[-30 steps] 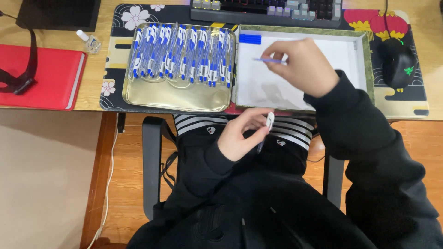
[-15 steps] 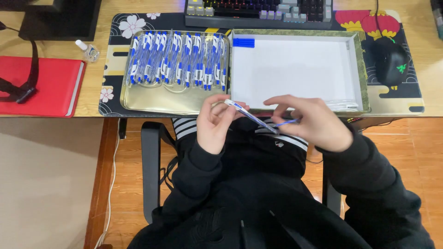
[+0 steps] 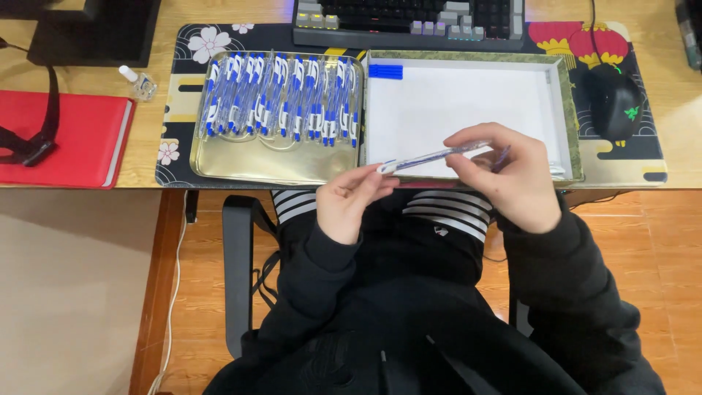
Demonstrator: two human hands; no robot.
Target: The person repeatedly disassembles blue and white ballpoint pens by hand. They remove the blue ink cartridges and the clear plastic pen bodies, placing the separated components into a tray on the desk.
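Both hands hold one clear blue pen (image 3: 431, 156) just in front of the desk edge. My left hand (image 3: 352, 201) pinches its white left end. My right hand (image 3: 504, 175) grips the other end, and a second bluish pen part shows between its fingers. Behind the hands stands a white box tray (image 3: 468, 102) with a small blue piece (image 3: 385, 71) in its far left corner. To its left a gold metal tray (image 3: 270, 164) carries a row of several blue and white pens (image 3: 281, 95).
A keyboard (image 3: 409, 18) lies at the back of a dark flowered desk mat (image 3: 179, 80). A black mouse (image 3: 614, 102) sits at the right. A red notebook (image 3: 69, 143), a small bottle (image 3: 139, 82) and a black strap lie at the left. I sit on a chair over a wooden floor.
My right hand came back from the white tray toward my body with a pen. Both hands met, then rose to the desk edge holding the pen between them.
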